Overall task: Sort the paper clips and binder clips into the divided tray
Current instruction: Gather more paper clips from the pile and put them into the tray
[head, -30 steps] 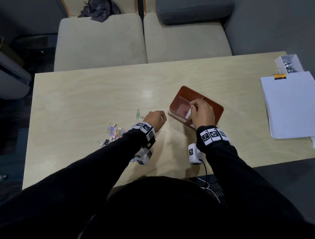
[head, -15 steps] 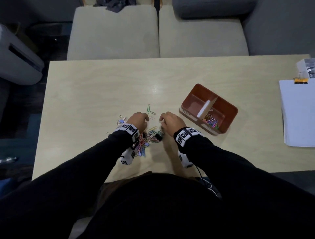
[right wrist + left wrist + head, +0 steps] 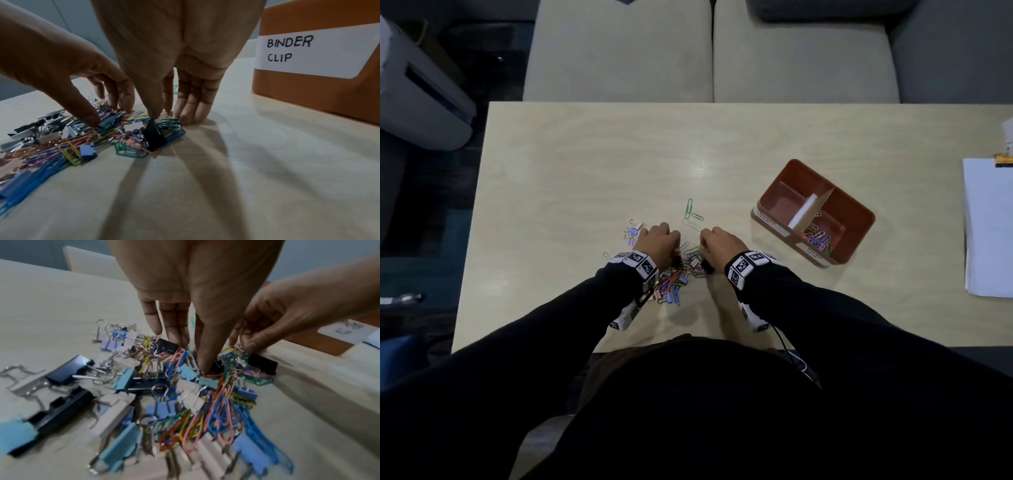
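A mixed pile of coloured paper clips and binder clips (image 3: 678, 277) lies on the table near its front edge. My left hand (image 3: 676, 245) reaches down into the pile, its straight fingers and thumb (image 3: 202, 366) touching clips a little apart. My right hand (image 3: 703, 245) is at the pile's right edge, thumb and forefinger (image 3: 154, 113) pinched on a paper clip beside a black binder clip (image 3: 153, 134). The brown divided tray (image 3: 859, 212) stands to the right. Several paper clips (image 3: 818, 238) lie in its right compartment. A label on the tray (image 3: 308, 100) reads BINDER CLIP.
Two green paper clips (image 3: 690, 207) lie just beyond the hands, and small binder clips (image 3: 633, 229) are scattered left of the left hand. A stack of white paper (image 3: 989, 226) lies at the table's right edge. Sofa cushions (image 3: 619, 51) are behind the table.
One second ago my right hand was over the tray; it has come back left to the pile. My left hand has stayed at the pile. The head view has shifted.
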Demonstrator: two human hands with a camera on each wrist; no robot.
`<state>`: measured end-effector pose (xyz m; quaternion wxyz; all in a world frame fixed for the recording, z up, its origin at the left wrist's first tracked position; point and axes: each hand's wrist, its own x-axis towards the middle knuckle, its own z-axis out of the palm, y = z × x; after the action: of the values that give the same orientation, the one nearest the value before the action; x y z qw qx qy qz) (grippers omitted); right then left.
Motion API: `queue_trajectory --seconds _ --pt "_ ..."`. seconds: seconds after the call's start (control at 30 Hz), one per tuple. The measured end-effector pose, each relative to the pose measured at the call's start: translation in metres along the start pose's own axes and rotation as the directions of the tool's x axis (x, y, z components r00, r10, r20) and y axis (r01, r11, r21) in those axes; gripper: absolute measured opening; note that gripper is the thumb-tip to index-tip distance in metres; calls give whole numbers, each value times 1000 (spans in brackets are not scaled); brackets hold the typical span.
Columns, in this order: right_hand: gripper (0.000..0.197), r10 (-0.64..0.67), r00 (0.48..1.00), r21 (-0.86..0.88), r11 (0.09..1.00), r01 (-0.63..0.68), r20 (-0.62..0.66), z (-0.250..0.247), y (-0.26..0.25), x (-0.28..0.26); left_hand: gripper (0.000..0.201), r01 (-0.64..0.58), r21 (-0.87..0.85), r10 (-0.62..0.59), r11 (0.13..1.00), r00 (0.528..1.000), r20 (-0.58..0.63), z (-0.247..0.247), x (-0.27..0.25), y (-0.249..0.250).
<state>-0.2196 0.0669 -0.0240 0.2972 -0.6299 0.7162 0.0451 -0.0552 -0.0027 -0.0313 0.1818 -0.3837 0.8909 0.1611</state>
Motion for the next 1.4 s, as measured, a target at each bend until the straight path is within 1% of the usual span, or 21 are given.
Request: queue_trajectory --seconds 0.07,0.17,0.23,0.3,0.37,0.47,0.57,0.63,0.77,0.83,0.9,0.93,1.03,1.07,1.1,1.13,1.2,1.23,1.3,1.37,1.4 --pt "21 -21 1000 -29 999 21 -1 1 -4 1 35 -24 60 22 998 999 28 0 -1 2" --pt "31 -71 997 -67 995 73 32 0 -9 2 28 -32 96 24 995 996 81 -2 1 2" --pt "38 -109 993 -95 989 112 36 0 -13 3 25 -11 89 1 996 993 117 -4 3 3" --pt "38 -149 988 -138 979 153 35 0 -17 4 26 20 69 -29 997 991 131 -4 2 2" --pt "35 -182 982 -188 964 186 42 1 -19 6 25 39 44 -44 998 992 122 -3 1 -2" --pt "31 -196 979 -224 953 203 51 3 -18 6 8 59 -56 -54 997 995 89 -5 -2 -9" --pt "27 -181 983 -218 958 185 40 6 -14 5 14 69 -218 -72 974 997 -8 -9 -8 -14" --pt "24 -172 985 -205 963 173 22 6 -10 4 14 57 -367 -89 929 993 -71 -12 -11 -15" --pt "22 -110 994 -118 987 109 2 1 -3 6 12 68 -585 -153 808 983 -98 -17 -10 -16" --pt "13 -56 998 -30 998 56 0 -6 1 5 18 52 -668 -165 742 981 -107 -19 -8 -17" --pt "4 5 1000 94 996 -5 1 -11 6 4 28 64 -767 -186 638 980 -73 -21 -5 -15" --pt "4 29 1000 173 985 -28 -7 -11 9 3 30 70 -804 -186 590 981 -51 -23 -4 -14" --pt "13 106 993 402 913 -73 -59 -8 18 4 26 111 -857 -219 504 976 -3 -28 5 -8" --pt "16 158 985 462 881 -108 -70 -7 20 7 23 123 -857 -233 500 973 4 -29 9 -6" --pt "19 210 975 515 845 -142 -76 -8 22 8 17 127 -842 -238 524 971 -1 -30 12 -5" --pt "22 251 965 562 810 -166 -76 -10 22 10 11 122 -802 -231 585 973 -21 -31 17 -5" --pt "25 305 951 639 740 -209 -42 -10 24 13 5 137 -748 -213 650 977 -6 -30 27 -4" --pt "26 326 945 696 682 -225 -14 -10 25 14 9 156 -740 -217 654 976 14 -30 33 -3" --pt "29 364 929 826 500 -259 71 -6 26 16 24 168 -696 -211 698 977 25 -28 45 1" --pt "27 398 905 896 333 -294 149 -6 27 14 46 143 -577 -163 804 986 18 -25 56 5" --pt "25 416 895 901 306 -307 164 -5 27 14 59 138 -504 -143 853 989 28 -25 60 7"
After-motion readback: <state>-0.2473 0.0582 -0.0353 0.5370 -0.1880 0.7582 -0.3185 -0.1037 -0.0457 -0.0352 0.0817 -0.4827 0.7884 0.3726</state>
